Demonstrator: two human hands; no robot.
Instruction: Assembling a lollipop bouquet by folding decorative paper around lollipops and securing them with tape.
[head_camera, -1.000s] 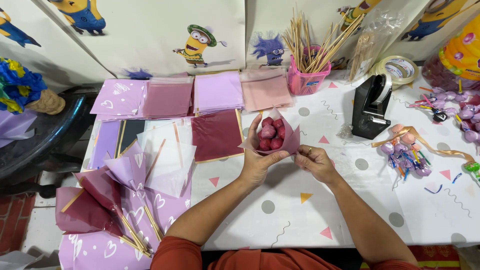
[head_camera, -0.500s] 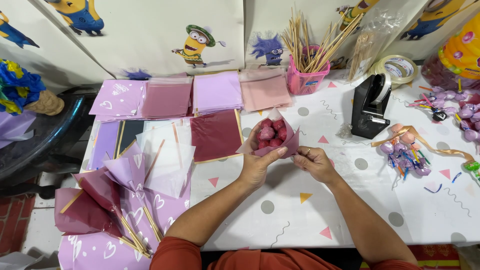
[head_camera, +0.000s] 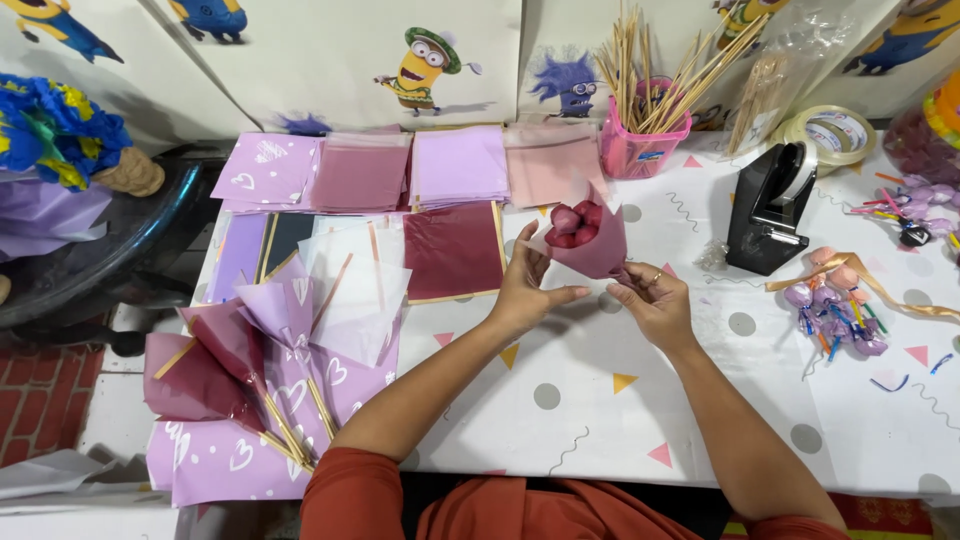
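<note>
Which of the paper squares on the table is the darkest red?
The dark maroon paper square, lying just left of the left hand. The squares in the row behind it are paler: lilac with hearts, dusty rose, plain lilac and light pink.

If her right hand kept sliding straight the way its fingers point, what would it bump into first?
The right hand points toward the left, at the pink paper cone it already pinches near the tip. Just past that sits the left hand, so those fingers would probably meet first, though depth is hard to judge.

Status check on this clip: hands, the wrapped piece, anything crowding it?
Left hand and right hand both grip the pink paper cone, red pieces inside. Held just above the table. Dark red sheet close left; nothing blocking.
</note>
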